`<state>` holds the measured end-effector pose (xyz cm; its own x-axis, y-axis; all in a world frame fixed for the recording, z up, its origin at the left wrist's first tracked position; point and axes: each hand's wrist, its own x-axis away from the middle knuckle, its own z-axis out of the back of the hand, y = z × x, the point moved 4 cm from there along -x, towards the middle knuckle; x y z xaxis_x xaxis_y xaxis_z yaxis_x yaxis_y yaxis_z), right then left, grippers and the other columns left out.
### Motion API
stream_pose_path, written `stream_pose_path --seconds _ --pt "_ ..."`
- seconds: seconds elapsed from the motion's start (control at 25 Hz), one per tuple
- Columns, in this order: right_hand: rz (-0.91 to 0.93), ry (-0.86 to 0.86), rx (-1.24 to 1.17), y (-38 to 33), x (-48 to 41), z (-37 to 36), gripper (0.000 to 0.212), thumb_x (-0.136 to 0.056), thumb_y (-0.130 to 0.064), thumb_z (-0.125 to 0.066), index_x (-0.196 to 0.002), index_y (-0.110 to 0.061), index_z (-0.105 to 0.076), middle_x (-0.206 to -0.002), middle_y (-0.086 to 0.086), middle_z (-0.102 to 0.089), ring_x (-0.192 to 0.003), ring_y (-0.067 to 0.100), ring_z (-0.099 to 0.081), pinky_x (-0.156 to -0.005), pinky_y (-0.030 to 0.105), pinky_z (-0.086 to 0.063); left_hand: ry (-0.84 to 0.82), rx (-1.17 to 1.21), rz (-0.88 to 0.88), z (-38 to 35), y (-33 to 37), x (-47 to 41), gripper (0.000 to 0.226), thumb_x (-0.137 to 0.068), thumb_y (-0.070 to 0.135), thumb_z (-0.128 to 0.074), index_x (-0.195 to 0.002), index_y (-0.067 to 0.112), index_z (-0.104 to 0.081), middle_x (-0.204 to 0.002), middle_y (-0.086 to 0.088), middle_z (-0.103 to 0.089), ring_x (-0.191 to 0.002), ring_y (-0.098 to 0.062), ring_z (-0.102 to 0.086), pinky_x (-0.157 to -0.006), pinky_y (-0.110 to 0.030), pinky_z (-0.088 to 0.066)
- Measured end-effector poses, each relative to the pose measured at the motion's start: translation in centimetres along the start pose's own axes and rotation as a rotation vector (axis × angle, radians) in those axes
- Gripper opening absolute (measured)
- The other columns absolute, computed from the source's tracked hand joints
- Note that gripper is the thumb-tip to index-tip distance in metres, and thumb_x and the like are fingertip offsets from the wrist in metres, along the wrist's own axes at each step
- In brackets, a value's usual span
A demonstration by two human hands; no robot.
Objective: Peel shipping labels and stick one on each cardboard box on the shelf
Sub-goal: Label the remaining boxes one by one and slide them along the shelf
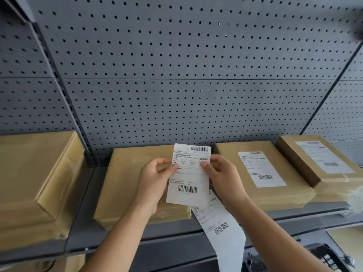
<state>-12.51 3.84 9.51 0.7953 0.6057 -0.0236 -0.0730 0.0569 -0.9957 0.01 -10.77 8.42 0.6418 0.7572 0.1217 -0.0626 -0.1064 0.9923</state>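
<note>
Item 1: shipping label (188, 173), white, barcodes at top and bottom, held upright in front of the shelf (86, 222) and above the front right part of the middle box (125, 185).
- Left hand (155, 179): fingers (169, 167) narrow, pinching the label's left edge.
- Right hand (222, 173): thumb pressed on the label's right edge, the other fingers curled behind it.

Item 2: label strip (220, 222), white and printed, coming out from behind the held label under the right hand and hanging down past the shelf's front edge.

Item 3: cardboard boxes, four, lying flat in a row on the shelf.
- Far-left box (35, 173): top bare, sits beyond a shelf upright.
- Middle box: top bare where it shows.
- Third box (294, 185): stuck label (261, 169) on top.
- Far-right box (290, 154): second stuck label (322, 156) on top; its near end rests on the third box.

Item 4: grey pegboard (176, 75), backing the shelf.
</note>
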Motion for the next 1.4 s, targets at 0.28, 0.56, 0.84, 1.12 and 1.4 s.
stream_pose_path --seconds 0.28,0.56,0.84,1.12,1.4 --pt "0.046 -0.044 0.151 -0.9 -1.6 -4.3 0.011 -0.098 -0.025 -0.061 -0.098 -0.015 -0.062 -0.085 -0.003 -0.077 -0.078 0.007 -0.074 -0.065 0.023 -0.058 0.105 -0.13 -0.032 4.9 0.6 -0.4 0.014 -0.089 0.024 -0.077 -0.09 0.01 -0.073 -0.083 -0.001 -0.08 -0.078 -0.019 -0.076 -0.068 -0.038 -0.062" --pt "0.08 -0.086 0.348 -0.7 -3.5 -9.4 0.01 -0.095 -0.031 -0.063 -0.088 -0.024 -0.06 -0.085 -0.004 -0.074 -0.073 0.01 -0.069 -0.065 0.033 -0.057 0.241 -0.334 -0.09 10.0 1.3 -1.4 0.009 -0.087 0.03 -0.078 -0.084 0.022 -0.077 -0.078 0.007 -0.079 -0.07 -0.006 -0.073 -0.067 -0.027 -0.055" --pt "0.079 -0.099 0.468 -0.1 -5.5 -11.9 0.009 -0.094 -0.029 -0.065 -0.091 -0.021 -0.064 -0.086 -0.004 -0.071 -0.075 0.015 -0.068 -0.063 0.033 -0.058 0.268 -0.479 -0.09 12.0 0.7 -3.2 0.009 -0.087 0.025 -0.079 -0.089 0.017 -0.077 -0.078 0.006 -0.077 -0.066 -0.012 -0.072 -0.07 -0.033 -0.062" --pt "0.076 -0.089 0.604 1.2 -6.3 -12.5 0.014 -0.094 -0.021 -0.065 -0.107 -0.021 -0.059 -0.075 -0.007 -0.06 -0.067 0.005 -0.058 -0.055 0.022 -0.042 0.277 -0.678 -0.095 11.7 -0.4 -5.2 0.025 -0.084 0.028 -0.082 -0.1 0.022 -0.064 -0.085 0.01 -0.065 -0.076 -0.004 -0.06 -0.058 -0.015 -0.04" --pt "0.093 -0.077 0.751 2.2 -6.8 -12.8 0.032 -0.094 -0.025 -0.064 -0.122 -0.024 -0.048 -0.086 -0.002 -0.063 -0.076 0.018 -0.064 -0.067 0.041 -0.058 0.246 -0.813 -0.097 10.5 -1.4 -6.4 0.029 -0.087 0.027 -0.079 -0.104 0.02 -0.056 -0.083 0.008 -0.065 -0.073 -0.01 -0.064 -0.059 -0.026 -0.049"
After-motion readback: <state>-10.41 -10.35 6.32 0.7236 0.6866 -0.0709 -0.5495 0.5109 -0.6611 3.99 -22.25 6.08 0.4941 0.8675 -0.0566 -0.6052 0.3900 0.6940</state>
